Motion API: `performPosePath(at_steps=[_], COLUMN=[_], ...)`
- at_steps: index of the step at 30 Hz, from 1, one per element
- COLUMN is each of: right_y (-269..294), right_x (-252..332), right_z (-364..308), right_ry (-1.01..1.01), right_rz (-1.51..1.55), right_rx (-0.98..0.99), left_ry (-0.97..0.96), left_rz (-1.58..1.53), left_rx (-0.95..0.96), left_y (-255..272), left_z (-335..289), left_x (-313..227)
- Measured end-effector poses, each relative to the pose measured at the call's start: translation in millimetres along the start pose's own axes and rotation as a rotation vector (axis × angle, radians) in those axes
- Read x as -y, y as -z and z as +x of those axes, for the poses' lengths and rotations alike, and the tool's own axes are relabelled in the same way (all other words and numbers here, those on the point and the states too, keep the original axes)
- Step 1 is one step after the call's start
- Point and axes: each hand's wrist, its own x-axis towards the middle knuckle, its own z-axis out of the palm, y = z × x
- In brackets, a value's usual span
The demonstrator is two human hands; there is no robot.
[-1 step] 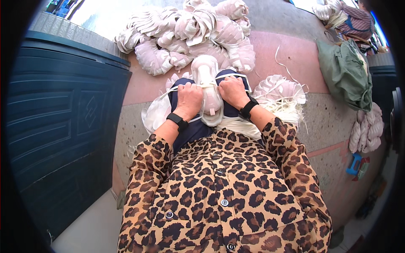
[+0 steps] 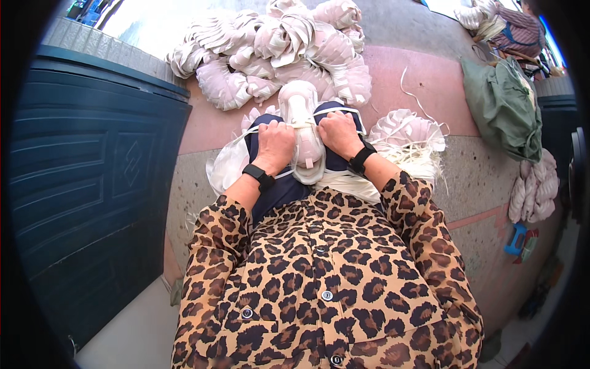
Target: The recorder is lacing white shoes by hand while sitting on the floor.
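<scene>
A pale pink and white shoe upper (image 2: 299, 101) lies lengthwise between my knees, which are in dark blue trousers. My left hand (image 2: 275, 142) is a closed fist at its left side, gripping a white shoelace (image 2: 335, 111) that crosses the upper. On the other side my right hand (image 2: 340, 132) is closed on the same lace, and a loop of it stands out past the knuckles. The lace looks drawn across the middle of the upper between both fists. Exactly how the fingers pinch it is hidden.
Ahead on the floor lies a large heap of bundled shoe uppers (image 2: 270, 49). More uppers (image 2: 405, 130) and a bunch of white laces (image 2: 405, 161) sit by my right knee. A dark blue panelled door (image 2: 92, 166) stands left. At right are a green sack (image 2: 501, 107) and a person (image 2: 519, 31).
</scene>
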Motion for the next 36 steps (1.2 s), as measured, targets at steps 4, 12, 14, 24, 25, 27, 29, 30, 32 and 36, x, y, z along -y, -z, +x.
performPosePath(at_steps=[4,12,14,24,25,27,29,30,32,36], right_y=[-1,0,4,11,9,3,-2,-4,-7,-10], right_x=[0,1,4,-6,-10,-14,-16,-17,-17,-14], right_z=[-1,-1,-2,-5,-4,-3,-2,-1,-1,-5], right_ry=[-0.012,-0.014,-0.017,0.06,0.072,0.09,0.097,0.118,0.139,0.132], right_rz=[0.006,0.02,0.018,0.022,0.073,0.116,0.143,0.171,0.198,0.257], right_rx=[0.008,0.021,0.046,0.245,0.24,0.241,0.226,0.182,0.136,0.04], left_ry=[0.082,0.142,0.233,0.361,0.389,0.444,0.492,0.456,0.419,0.371], left_rz=[-0.091,-0.132,-0.155,-0.126,-0.233,-0.375,-0.525,-0.528,-0.53,-0.477], left_rx=[0.109,0.085,0.073,0.049,0.048,0.04,0.032,0.013,-0.007,-0.036], left_y=[4,-7,-5,0,-3,-8,-11,-10,-8,-8], left_z=[2,3,3,-18,-18,-17,-18,-16,-9,29], left_x=[3,-4,-5,-18,-15,-10,-8,-7,-5,-2])
